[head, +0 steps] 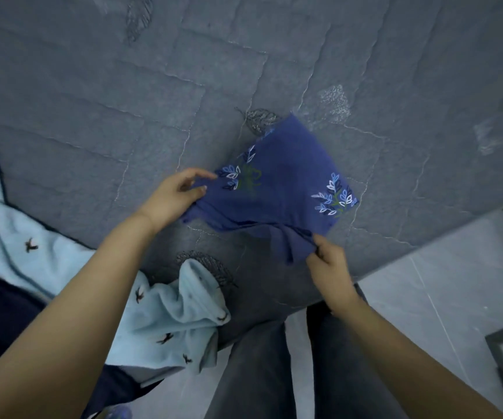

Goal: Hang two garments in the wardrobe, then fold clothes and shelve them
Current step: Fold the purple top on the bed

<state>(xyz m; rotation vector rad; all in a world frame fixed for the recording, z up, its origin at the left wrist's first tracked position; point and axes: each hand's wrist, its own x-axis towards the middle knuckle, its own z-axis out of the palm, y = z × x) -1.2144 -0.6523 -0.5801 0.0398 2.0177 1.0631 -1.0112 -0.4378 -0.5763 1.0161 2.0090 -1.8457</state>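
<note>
At the far left we see a pale blue garment with small dark bird prints, crumpled on the grey quilt. Our left hand pinches the left edge of the blue cloth, which lies folded on the quilt mid-frame, leaf embroidery up. Our right hand grips its loose near corner.

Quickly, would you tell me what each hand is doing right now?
Left hand: pinches the left edge of the blue embroidered garment.
Right hand: grips the garment's bunched lower corner.
</note>
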